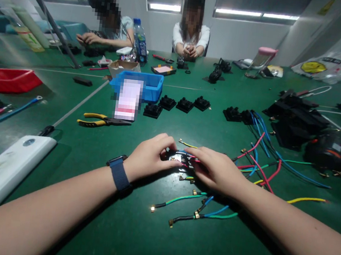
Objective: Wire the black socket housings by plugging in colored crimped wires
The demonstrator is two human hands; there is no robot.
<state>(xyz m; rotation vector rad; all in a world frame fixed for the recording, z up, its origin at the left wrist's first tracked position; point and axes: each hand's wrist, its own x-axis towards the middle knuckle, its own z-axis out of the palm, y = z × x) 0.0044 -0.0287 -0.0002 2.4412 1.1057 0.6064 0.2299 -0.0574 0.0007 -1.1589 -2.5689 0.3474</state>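
A small black part with shiny metal pieces (178,158) is between my two hands, just above or on the green table. My left hand (149,153), with a dark watch on its wrist, curls its thumb and fingers around the left side of it. My right hand (219,169) is closed at its right side, where a short red wire (196,160) shows at the fingertips. The fingers partly cover both. Near my hands lie green wires (181,199) and blue wires (218,210) with brass terminals, and a yellow wire (188,144).
Yellow-handled pliers (98,122), a phone (127,98) and a blue bin (155,87) lie ahead. Several black square parts (185,104) stand beyond my hands. Loose wires (270,174) and a black-orange tool (332,156) are right; a white power bank (10,171) is left. Two people sit opposite.
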